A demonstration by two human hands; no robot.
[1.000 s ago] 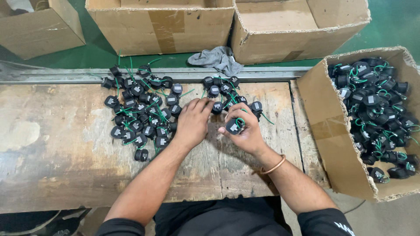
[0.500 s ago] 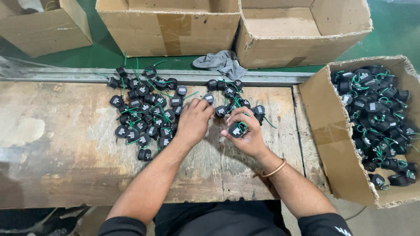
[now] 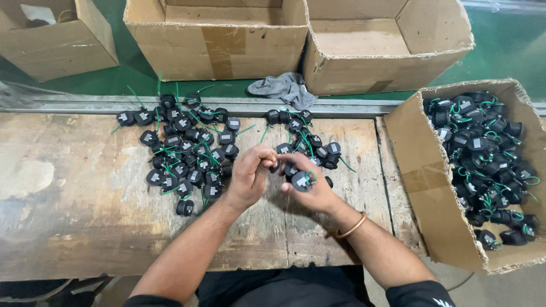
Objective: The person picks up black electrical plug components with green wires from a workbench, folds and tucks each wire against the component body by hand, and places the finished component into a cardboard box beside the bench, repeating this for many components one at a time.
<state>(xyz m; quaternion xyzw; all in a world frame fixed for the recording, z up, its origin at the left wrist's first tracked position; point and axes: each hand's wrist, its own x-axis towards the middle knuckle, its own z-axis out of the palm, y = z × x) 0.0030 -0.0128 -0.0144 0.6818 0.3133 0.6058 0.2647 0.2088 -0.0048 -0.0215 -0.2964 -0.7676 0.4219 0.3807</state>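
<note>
A: Surface?
B: Worn wooden bench [image 3: 68,227], green floor [image 3: 506,51], cardboard boxes [image 3: 216,40] behind.
A: Item?
B: Black round part [image 3: 301,181], green wire, above the bench; right hand [image 3: 310,187] clasps it, left hand [image 3: 250,173] pinches alongside.

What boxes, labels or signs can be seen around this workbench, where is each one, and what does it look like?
Open cardboard box: right of the bench, brown, full of black parts with green wires.
Cardboard box: beyond the bench, middle, brown, taped.
Cardboard box: beyond the bench, right, brown, looks empty.
Cardboard box: far left, brown, contents unclear.
Small pale labels: on the black parts piled on the bench, squarish.
No signs or screens.
</note>
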